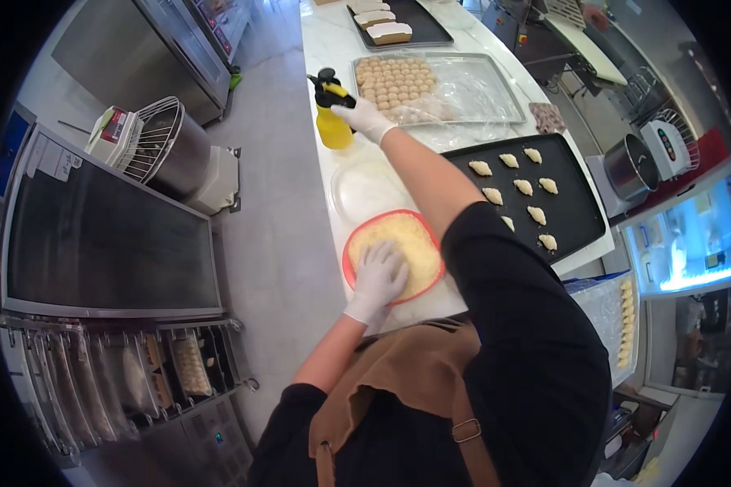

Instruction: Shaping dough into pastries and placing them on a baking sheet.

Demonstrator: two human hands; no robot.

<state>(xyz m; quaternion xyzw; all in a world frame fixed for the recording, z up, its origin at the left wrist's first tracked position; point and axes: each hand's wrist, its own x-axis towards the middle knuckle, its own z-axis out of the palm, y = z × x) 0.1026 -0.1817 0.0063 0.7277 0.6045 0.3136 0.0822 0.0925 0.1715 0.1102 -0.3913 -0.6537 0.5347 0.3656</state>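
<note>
My left hand (379, 276), in a white glove, lies on pale yellow crumbs or shreds (418, 258) that fill a red-rimmed round bowl (348, 268). Its fingers are stretched out over them; whether anything is under them is hidden. My gloved right hand (367, 120) reaches forward across the counter and grips the black handle of a yellow spray bottle (334, 130). The bottle is upright near the counter's left edge. Between it and the bowl lies a clear round lid or dish (365, 191). To the right, a black baking tray (564, 162) carries several small shaped dough pieces (523, 187).
Beyond my right hand, a metal tray (483, 85) holds rows of round dough balls (394, 81) and clear plastic film. Farther back is a dark tray (422, 24) with loaf-shaped items. A mixer (170, 150) and tray rack (122, 365) stand left; another mixer (638, 162) stands right.
</note>
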